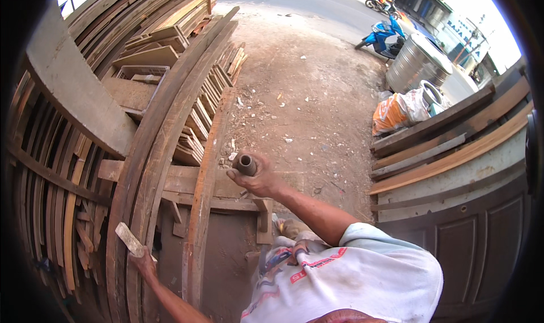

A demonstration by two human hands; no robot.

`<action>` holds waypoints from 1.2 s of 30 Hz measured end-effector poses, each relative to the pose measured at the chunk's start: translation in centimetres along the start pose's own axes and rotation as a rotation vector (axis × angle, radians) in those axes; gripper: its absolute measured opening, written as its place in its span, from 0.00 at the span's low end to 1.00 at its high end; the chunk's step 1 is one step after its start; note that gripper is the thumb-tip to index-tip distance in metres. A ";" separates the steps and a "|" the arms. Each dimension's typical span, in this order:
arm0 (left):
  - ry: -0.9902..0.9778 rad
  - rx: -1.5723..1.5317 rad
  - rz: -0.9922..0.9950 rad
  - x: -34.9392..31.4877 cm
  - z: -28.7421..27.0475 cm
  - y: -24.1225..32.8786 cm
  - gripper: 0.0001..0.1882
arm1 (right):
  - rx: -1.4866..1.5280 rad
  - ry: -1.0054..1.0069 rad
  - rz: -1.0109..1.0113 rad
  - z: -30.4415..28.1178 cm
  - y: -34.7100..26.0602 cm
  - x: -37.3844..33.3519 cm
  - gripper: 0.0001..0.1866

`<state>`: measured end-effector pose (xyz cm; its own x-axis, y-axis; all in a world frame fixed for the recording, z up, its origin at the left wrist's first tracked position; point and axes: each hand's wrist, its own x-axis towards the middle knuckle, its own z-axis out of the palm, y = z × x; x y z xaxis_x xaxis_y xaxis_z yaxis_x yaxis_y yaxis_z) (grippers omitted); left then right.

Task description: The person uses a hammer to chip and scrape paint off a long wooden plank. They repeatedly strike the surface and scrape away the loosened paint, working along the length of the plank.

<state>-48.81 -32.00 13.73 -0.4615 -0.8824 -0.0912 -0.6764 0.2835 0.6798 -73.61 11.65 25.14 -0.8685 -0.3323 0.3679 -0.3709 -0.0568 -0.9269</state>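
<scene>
My left hand [145, 265] is closed around a pale, worn wooden block [129, 239], held over the long dark planks [148, 170] at the lower left. Farther forward, my right hand [264, 180] grips a short brownish tube [246, 163]. Its hollow round end points up, and the rest of it is hidden by my fingers. That hand is to the right of a narrow reddish-brown board [206, 201], which runs lengthwise on the wooden supports. The two hands are well apart.
Stacked timber [153, 34] and upright slats [62, 192] crowd the left, beside a grey post [79, 85]. More boards [453, 153] lean at right above a dark panelled door [476, 238]. A metal drum [418, 62], sacks [399, 110] and a blue motorbike [385, 36] stand beyond.
</scene>
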 end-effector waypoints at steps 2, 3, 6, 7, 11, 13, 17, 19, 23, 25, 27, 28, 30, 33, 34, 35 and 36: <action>-0.055 -0.133 0.028 -1.8 0.1 -0.5 0.39 | -0.005 -0.034 -0.048 -0.4 0.1 0.5 0.16; -0.064 -0.200 0.061 -3.3 -0.1 -1.3 0.39 | -0.020 -0.076 -0.089 0.1 -0.9 0.8 0.16; 0.094 -0.287 0.065 -14.1 1.1 3.8 0.42 | -0.019 -0.157 0.063 0.4 -1.2 0.5 0.17; 0.058 -0.272 -0.025 -17.1 1.8 6.3 0.42 | 0.025 -0.128 0.154 0.1 -0.6 0.1 0.12; -0.096 -0.360 0.128 -23.6 5.1 10.1 0.39 | 0.284 -0.059 0.090 -0.1 0.5 0.3 0.11; -0.063 -0.391 -0.042 -25.6 5.7 9.5 0.38 | 0.300 -0.108 -0.013 0.2 1.5 0.6 0.13; 0.191 -0.399 -0.186 -28.0 4.7 7.6 0.33 | 0.266 -0.188 0.004 0.7 1.5 1.6 0.14; 0.238 -0.451 -0.210 -27.9 4.4 7.1 0.32 | 0.321 -0.247 0.016 0.2 1.7 2.7 0.13; 0.283 -0.300 -0.212 -26.3 2.7 6.1 0.34 | 0.365 -0.298 0.021 -0.5 2.0 2.9 0.14; 0.331 -0.194 -0.243 -25.4 2.5 5.7 0.37 | 0.328 -0.325 -0.012 -0.7 1.6 2.7 0.15; 0.415 -0.096 -0.059 -24.7 4.7 1.6 0.38 | 0.313 -0.350 -0.022 -0.5 0.8 2.5 0.16; 0.429 -0.052 0.024 -24.9 5.3 1.5 0.39 | 0.336 -0.321 -0.083 -0.6 1.1 2.4 0.16; 0.280 -0.187 -0.141 -24.2 4.8 1.5 0.38 | 0.306 -0.291 -0.092 0.1 1.4 2.3 0.16; 0.181 -0.248 -0.434 -24.8 5.2 2.8 0.45 | 0.371 -0.360 -0.105 0.6 -0.9 2.3 0.16; 0.202 -0.218 -0.409 -24.7 5.9 1.6 0.46 | 0.440 -0.396 -0.109 1.3 -2.4 2.3 0.16; 0.225 -0.187 -0.385 -24.8 6.6 0.4 0.47 | 0.550 -0.456 -0.091 1.8 -3.5 2.7 0.17; 0.175 -0.195 -0.415 -24.8 6.4 0.6 0.47 | 0.649 -0.504 -0.079 2.2 -4.7 3.2 0.17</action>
<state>-41.45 -7.54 11.75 -0.0603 -0.9607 -0.2710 -0.6549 -0.1668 0.7370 -73.88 8.83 30.52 -0.5391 -0.6783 0.4993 -0.0268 -0.5787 -0.8151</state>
